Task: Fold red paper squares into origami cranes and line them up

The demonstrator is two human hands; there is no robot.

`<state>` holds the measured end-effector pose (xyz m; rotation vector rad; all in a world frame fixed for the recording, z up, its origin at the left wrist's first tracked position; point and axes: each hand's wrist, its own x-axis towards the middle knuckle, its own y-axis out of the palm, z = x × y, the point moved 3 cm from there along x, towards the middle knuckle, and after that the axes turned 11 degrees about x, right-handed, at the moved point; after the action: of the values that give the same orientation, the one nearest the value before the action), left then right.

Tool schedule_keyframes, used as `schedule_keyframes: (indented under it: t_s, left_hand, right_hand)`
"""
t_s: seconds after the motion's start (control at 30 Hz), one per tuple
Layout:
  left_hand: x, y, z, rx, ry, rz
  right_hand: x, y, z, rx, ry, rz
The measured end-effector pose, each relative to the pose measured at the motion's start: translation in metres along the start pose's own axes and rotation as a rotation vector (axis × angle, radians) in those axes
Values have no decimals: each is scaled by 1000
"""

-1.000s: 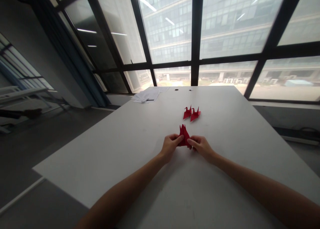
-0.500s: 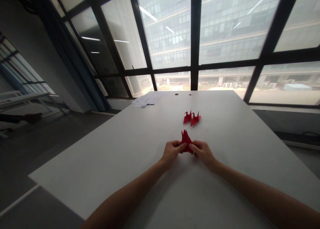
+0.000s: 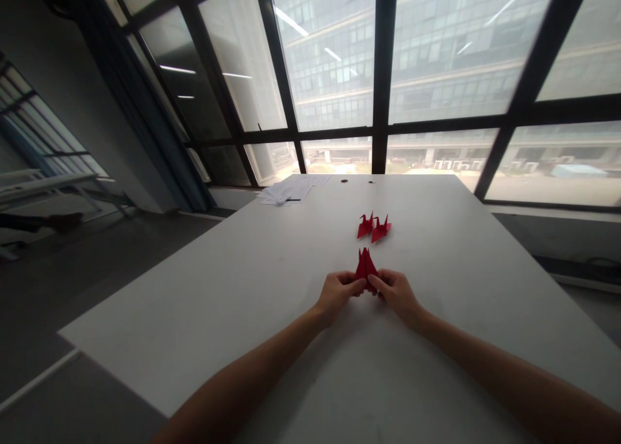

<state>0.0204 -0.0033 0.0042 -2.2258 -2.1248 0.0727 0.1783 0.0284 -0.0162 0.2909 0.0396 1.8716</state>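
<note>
Between my two hands is a folded red origami paper (image 3: 366, 265), its pointed tips facing away from me. My left hand (image 3: 340, 292) pinches its lower left side, thumb on the near face. My right hand (image 3: 394, 293) grips the lower right side the same way, both thumbs close together. The fingers behind the paper are mostly hidden. Just beyond stand two red paper cranes side by side, a left crane (image 3: 365, 226) and a right crane (image 3: 381, 230), nearly touching.
A white table (image 3: 218, 288) spreads under my arms. Loose white papers (image 3: 286, 190) lie at its far left corner. Near the far edge are a dark round spot (image 3: 344, 181) and a small dark item (image 3: 371, 182). Large windows rise behind the table.
The folded paper has turned slightly and now looks more symmetrical, its tips more upright. Both hands keep their pinch. The whole view has shifted a little.
</note>
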Motion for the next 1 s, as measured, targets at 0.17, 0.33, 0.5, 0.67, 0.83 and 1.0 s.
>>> schedule_keyframes:
  t_s: [0.17, 0.33, 0.5, 0.67, 0.83, 1.0]
  left_hand:
    - [-1, 1, -1, -12, 18, -9]
    - [-1, 1, 0, -9, 25, -1]
    - [2, 0, 5, 1, 20, -23]
    - [4, 0, 7, 9, 11, -4]
    - [2, 0, 4, 28, 5, 29]
    - [2, 0, 2, 50, 11, 39]
  right_hand:
    - [0, 0, 0, 17, 9, 34]
    - [-1, 0, 0, 31, -9, 11]
    - [0, 0, -1, 19, -8, 9]
    - [1, -1, -5, 16, -2, -4]
    - [1, -2, -7, 7, 0, -13]
    - [2, -3, -6, -11, -8, -22]
